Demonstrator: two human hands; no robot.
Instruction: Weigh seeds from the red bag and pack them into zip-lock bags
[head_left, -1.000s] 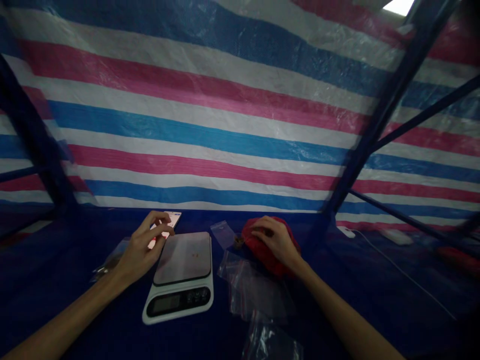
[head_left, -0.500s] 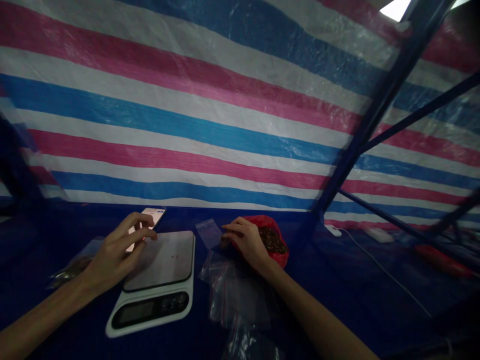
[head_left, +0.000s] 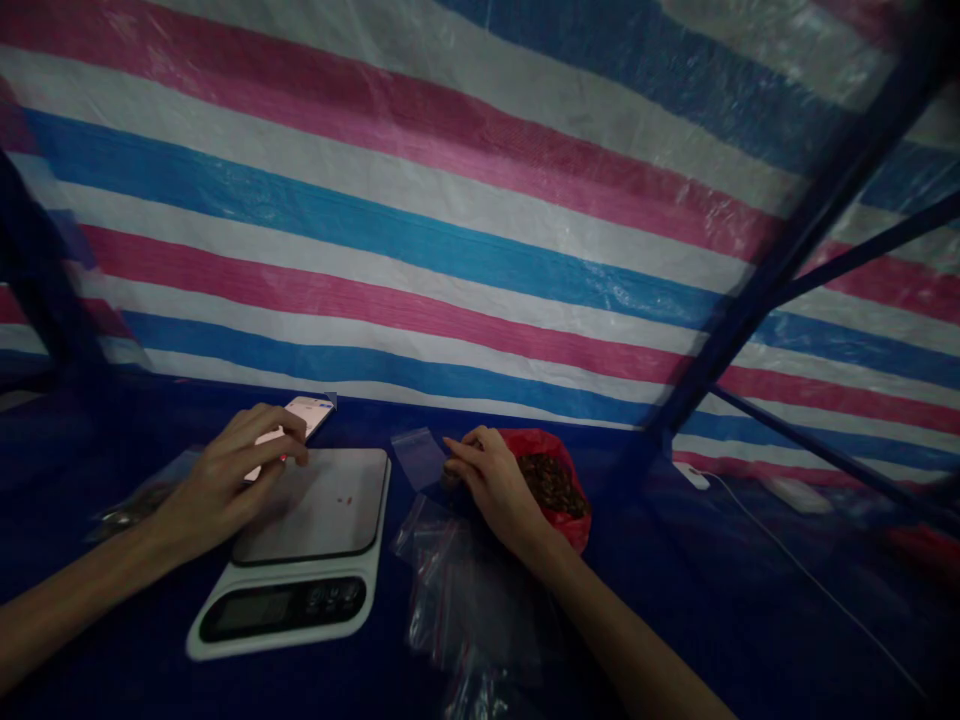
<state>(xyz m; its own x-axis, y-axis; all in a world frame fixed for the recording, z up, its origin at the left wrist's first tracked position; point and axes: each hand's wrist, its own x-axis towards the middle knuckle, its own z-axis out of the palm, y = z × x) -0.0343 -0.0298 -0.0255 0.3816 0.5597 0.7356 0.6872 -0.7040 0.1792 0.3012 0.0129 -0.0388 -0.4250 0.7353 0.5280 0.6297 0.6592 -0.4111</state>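
My left hand hovers at the left edge of a white kitchen scale, its fingers bent and apart with no held thing visible. Partly behind those fingers lies a phone with a lit screen. A few tiny reddish bits sit on the scale's plate. My right hand is beside a red plastic bag full of small dark brown pieces. Its fingers are drawn together over something small and brownish, too dim to name. Just left of them lies a clear zip bag.
Several clear zip bags are spread on the blue table between scale and right forearm. A clear bag with contents lies left of my left hand. Blue frame bars, a striped sheet and a white cable stand behind and right.
The view has shifted slightly. My left fingers have come a little closer together by the phone. My right hand stays by the red bag, with its fingers slightly moved.
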